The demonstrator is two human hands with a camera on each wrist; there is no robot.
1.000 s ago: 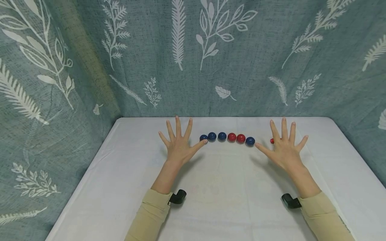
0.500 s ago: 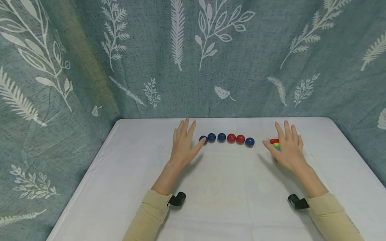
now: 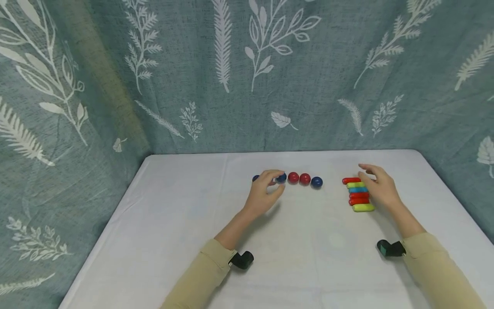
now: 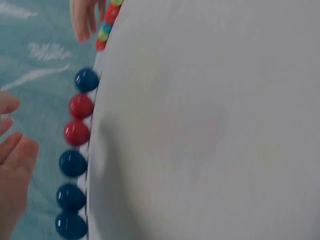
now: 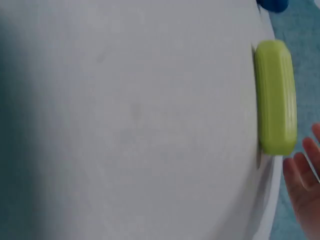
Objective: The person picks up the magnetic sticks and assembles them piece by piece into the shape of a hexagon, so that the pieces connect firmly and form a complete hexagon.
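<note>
Glossy blue and red balls stand in a row across the back of the table. In the head view my left hand point(image 3: 263, 194) is over the row's left part, thumb and fingers apart near a blue ball point(image 3: 281, 178), hiding another. The left wrist view shows a gap between that hand point(image 4: 15, 170) and the balls. My right hand point(image 3: 380, 187), fingers bent, hovers at the right ends of stacked coloured sticks, with a red stick point(image 3: 350, 180) at the far end and a yellow-green stick point(image 3: 363, 207) nearest. It grips nothing visible.
Two red balls, the left one point(image 3: 293, 178) beside the blue, and an end blue ball point(image 3: 317, 182) continue the row. A white cloth covers the table point(image 3: 293, 257). A patterned green-blue curtain point(image 3: 247, 116) hangs behind and along the sides.
The left hand has moved right over the balls, its spread fingers drawing in. The right hand has shifted slightly right with fingers bending, uncovering the sticks. Balls and sticks look unmoved.
</note>
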